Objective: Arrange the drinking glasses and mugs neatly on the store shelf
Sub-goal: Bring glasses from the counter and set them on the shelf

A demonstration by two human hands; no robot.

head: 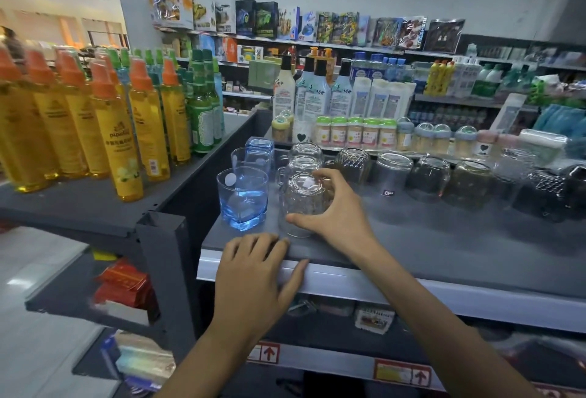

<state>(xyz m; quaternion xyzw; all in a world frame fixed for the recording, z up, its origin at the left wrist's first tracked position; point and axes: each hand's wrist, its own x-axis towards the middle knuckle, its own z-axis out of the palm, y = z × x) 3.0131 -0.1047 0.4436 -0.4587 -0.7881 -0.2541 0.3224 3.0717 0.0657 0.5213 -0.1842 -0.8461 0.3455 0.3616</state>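
just left of centre frame, our right hand (pixel 336 217) curls thumb and fingers round the upturned clear glass (pixel 301 201), which stands upright beside the blue glass (pixel 242 198). our left hand (pixel 257 274) rests flat, fingers relaxed, on the shelf (pixel 412 239) edge just below.

Left hand (pixel 257 274) flat, right hand (pixel 339 210) gripping glass (pixel 301 198)

My bare left hand (pixel 257 274) and my bare right hand (pixel 333 217), with slim fingers, are in the middle of the frame. My left forearm (pixel 203 366) and right forearm (pixel 444 334), both bare, enter from the lower edge.
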